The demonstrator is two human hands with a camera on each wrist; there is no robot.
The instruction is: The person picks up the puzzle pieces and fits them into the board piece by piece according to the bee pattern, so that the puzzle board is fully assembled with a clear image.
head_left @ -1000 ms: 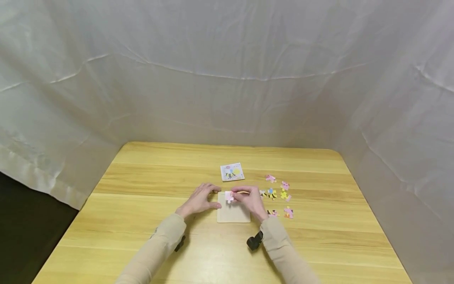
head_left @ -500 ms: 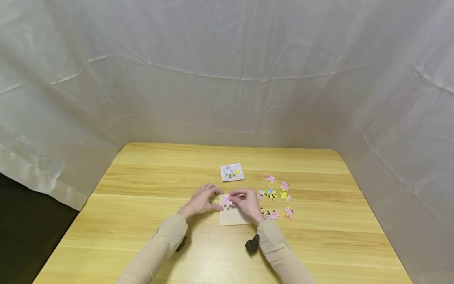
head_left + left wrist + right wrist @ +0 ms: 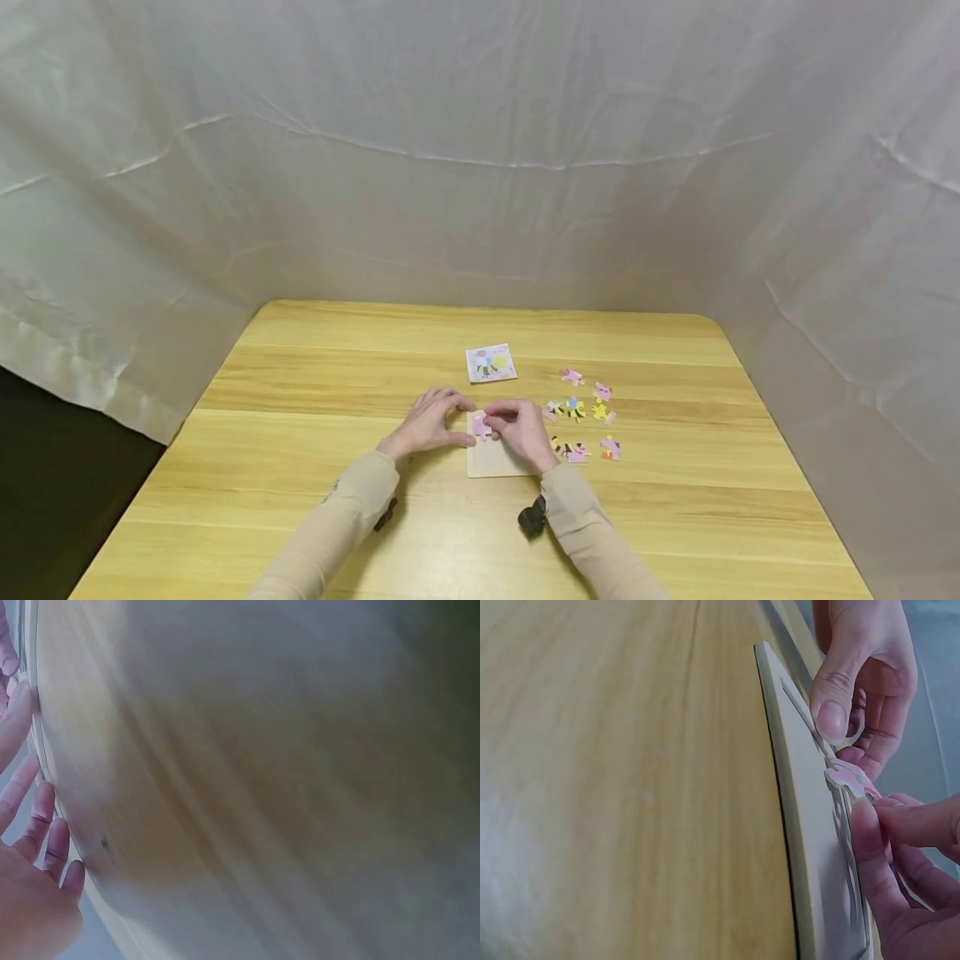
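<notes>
Wooden table point(image 3: 300, 433), right hand point(image 3: 522, 433) pinching pink puzzle piece point(image 3: 480, 427) over tray point(image 3: 491, 465); left hand point(image 3: 426, 423) fingers relaxed, steadying tray edge

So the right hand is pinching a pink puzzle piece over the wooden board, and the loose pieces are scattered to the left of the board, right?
Not quite: the loose pieces lie to the right of the wooden board, not the left, as the head view shows. The rest holds: the right hand pinches a pink puzzle piece over the board.

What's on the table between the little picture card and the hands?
Only bare wooden table lies between the small picture card and the hands, seen in the head view.
</notes>
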